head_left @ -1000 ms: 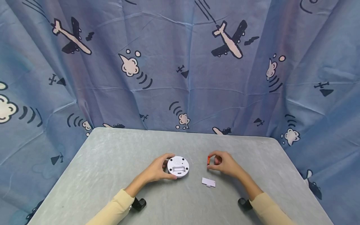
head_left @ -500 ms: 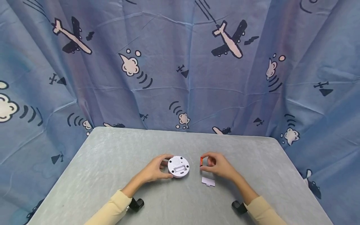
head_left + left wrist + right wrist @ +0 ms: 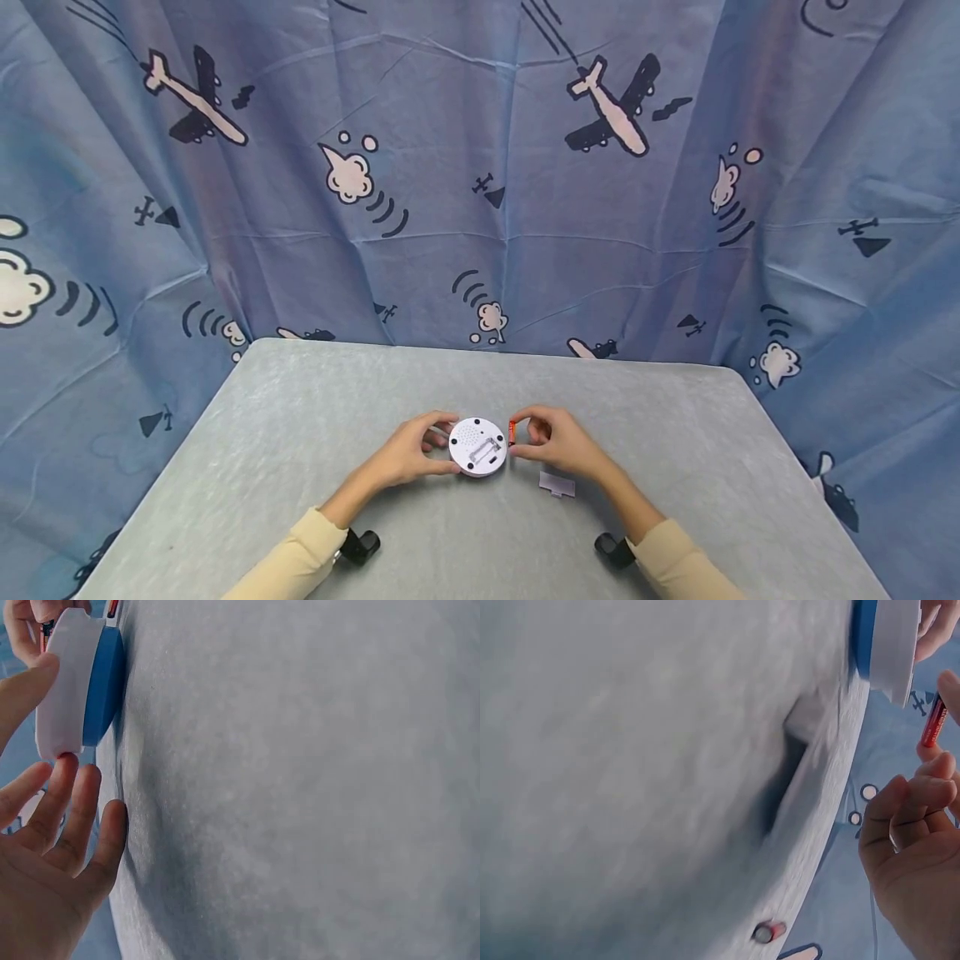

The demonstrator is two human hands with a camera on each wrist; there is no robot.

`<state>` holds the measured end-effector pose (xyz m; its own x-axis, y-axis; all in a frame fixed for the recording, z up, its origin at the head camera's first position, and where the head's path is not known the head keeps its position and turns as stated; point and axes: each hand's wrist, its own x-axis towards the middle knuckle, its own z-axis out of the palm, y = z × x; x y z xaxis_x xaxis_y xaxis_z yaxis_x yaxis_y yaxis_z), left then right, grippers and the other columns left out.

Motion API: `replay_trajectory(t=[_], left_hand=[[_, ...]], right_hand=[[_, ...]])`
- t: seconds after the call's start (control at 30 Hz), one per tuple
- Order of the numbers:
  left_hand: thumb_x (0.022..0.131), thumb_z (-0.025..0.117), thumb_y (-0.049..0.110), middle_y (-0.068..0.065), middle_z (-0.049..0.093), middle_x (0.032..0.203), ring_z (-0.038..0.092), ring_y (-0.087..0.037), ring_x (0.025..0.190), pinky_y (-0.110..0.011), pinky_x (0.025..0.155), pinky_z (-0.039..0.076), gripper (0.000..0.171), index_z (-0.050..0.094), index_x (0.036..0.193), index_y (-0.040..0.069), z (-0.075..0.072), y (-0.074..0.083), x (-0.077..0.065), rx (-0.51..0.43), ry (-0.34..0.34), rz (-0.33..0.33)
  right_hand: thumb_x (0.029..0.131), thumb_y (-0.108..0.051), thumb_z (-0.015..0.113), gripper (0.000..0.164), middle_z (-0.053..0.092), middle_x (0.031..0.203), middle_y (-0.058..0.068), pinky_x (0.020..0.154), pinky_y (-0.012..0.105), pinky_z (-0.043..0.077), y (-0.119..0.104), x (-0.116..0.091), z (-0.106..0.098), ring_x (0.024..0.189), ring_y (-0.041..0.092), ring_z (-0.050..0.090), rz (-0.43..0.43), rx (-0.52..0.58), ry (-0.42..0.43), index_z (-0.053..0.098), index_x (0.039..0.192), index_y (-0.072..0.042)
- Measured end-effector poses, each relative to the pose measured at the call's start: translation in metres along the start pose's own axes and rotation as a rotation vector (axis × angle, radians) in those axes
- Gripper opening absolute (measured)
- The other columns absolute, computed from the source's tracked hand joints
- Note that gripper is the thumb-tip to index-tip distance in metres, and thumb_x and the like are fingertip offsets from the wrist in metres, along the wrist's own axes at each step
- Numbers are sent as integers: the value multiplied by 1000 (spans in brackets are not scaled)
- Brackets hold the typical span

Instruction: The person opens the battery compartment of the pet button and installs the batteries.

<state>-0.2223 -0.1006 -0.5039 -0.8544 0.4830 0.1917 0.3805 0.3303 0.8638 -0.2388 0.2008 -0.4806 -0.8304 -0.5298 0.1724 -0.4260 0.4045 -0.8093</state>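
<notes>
A round device (image 3: 477, 447), white with a blue underside, is gripped at its left edge between the thumb and fingers of my left hand (image 3: 408, 450). Its perforated back faces up, with an uncovered battery compartment (image 3: 484, 451) lying at a slant. My right hand (image 3: 553, 437) pinches a small red battery (image 3: 512, 432) upright between thumb and index finger, just off the device's right edge. In the right wrist view the battery's dark end points up. Whether the blue underside (image 3: 105, 686) touches the table cannot be told.
A white battery cover (image 3: 557, 484) with a small tab lies on the grey table (image 3: 337, 392), in front of the right hand. Another red battery (image 3: 769, 931) lies on the table in the right wrist view. A blue patterned curtain (image 3: 420, 208) hangs behind the table.
My right hand has moved left with the battery, up to the device. The device has turned counterclockwise in my left hand, so its compartment now slants. The cover has stayed put.
</notes>
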Motion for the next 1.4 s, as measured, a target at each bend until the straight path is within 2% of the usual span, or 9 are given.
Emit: replay_trajectory(t=[0.2, 0.43, 0.53, 0.67, 0.77, 0.9, 1.1, 1.23, 1.4], left_hand=[[77, 91, 11, -6, 62, 101, 63, -28, 84, -36, 75, 53, 65, 60, 132, -2, -2, 1, 0, -6, -20, 2], [75, 93, 14, -5, 61, 91, 57, -15, 70, -24, 63, 46, 58, 64, 123, 5, -1, 0, 0, 21, -37, -13], [73, 94, 16, -5, 60, 94, 58, -18, 72, -25, 64, 46, 58, 63, 121, 6, -1, 1, 0, 39, -29, -11], [72, 95, 18, -5, 60, 109, 63, -22, 88, -34, 74, 53, 61, 61, 122, 6, 0, 2, 1, 33, -28, -16], [73, 95, 18, -7, 59, 119, 63, -22, 97, -42, 80, 54, 68, 58, 128, 4, 1, 3, 2, 17, -43, -28], [73, 95, 20, -6, 58, 117, 62, -17, 93, -38, 78, 54, 79, 54, 138, 0, 1, 4, 6, 65, -70, -16], [72, 95, 28, -3, 57, 121, 63, -17, 97, -33, 81, 54, 78, 57, 136, 5, 1, 6, 12, 134, -100, 9], [73, 95, 23, -4, 59, 127, 63, -19, 109, -31, 88, 53, 75, 56, 134, 6, 1, 6, 15, 61, -127, -3], [74, 93, 13, -8, 59, 130, 64, -20, 110, -28, 87, 54, 77, 52, 138, 1, 3, 4, 17, -26, -146, -12]], right_hand=[[81, -18, 89, 40, 51, 72, 1, 53, 22, 35, -4, 7, 9, 59, 8, 42, -13, 9, -13, 71, 113, -2], [79, -12, 90, 41, 53, 74, 7, 54, 22, 34, -11, 13, 18, 61, 10, 42, 46, -3, -15, 71, 114, -3], [79, -7, 89, 41, 54, 75, 17, 54, 22, 33, -18, 15, 20, 61, 13, 41, 55, -7, -22, 70, 114, 1], [79, -1, 87, 39, 53, 76, 26, 55, 22, 33, -41, 12, 17, 62, 15, 42, 47, 19, -33, 68, 113, 6], [80, -8, 88, 39, 54, 74, 15, 55, 22, 35, -35, 13, 17, 62, 13, 43, 39, 15, -40, 70, 113, 2], [79, -19, 90, 42, 52, 73, 0, 55, 22, 37, -12, 16, 21, 61, 9, 44, 42, -7, -41, 71, 113, -5], [78, -19, 91, 43, 53, 74, 0, 55, 22, 38, -12, 17, 22, 62, 10, 44, 56, -8, -47, 71, 113, -5], [77, -19, 91, 42, 53, 75, 0, 55, 23, 38, -10, 19, 23, 62, 10, 45, 61, -13, -49, 71, 112, -7], [76, -19, 91, 41, 54, 75, -1, 55, 23, 38, -7, 21, 23, 63, 10, 45, 59, -20, -40, 72, 111, -8]])
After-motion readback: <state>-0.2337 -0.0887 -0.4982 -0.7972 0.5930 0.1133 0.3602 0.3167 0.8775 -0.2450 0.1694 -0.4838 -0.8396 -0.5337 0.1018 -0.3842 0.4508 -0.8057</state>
